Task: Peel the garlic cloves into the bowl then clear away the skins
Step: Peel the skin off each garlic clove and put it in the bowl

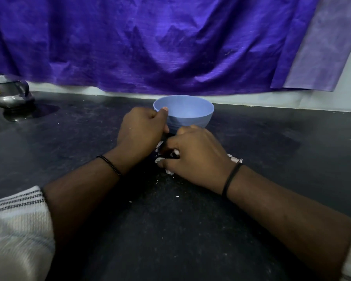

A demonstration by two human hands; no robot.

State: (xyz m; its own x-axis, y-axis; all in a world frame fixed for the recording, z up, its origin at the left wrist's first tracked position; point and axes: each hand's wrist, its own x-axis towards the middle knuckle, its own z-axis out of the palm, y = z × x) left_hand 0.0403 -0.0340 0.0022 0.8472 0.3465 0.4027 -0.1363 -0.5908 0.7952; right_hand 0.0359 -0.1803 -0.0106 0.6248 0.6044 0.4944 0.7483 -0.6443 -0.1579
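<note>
The skin-clearing step was judged to be in hand, though peeling could not be ruled out, since the inside of the round pale-blue plastic bowl [187, 112] was hidden by its near wall and no garlic clove could be made out anywhere. The bowl was stood on the dark speckled stone counter [261, 142], just beyond both hands. The left hand [142, 129] was held curled beside the bowl's left wall, its thumb raised against the rim; whether anything was pinched inside it could not be told. The right hand [193, 157] was laid fingers-down over a scatter of thin, whitish papery garlic skins [234, 159], a scrap apparently caught between the fingertips, though the grasp itself was not shown clearly. The next move was judged to call for the loose flakes to be raked together and lifted without being scattered. The skins looked light, dry and curled, with smaller crumbs strewn nearer the body.
</note>
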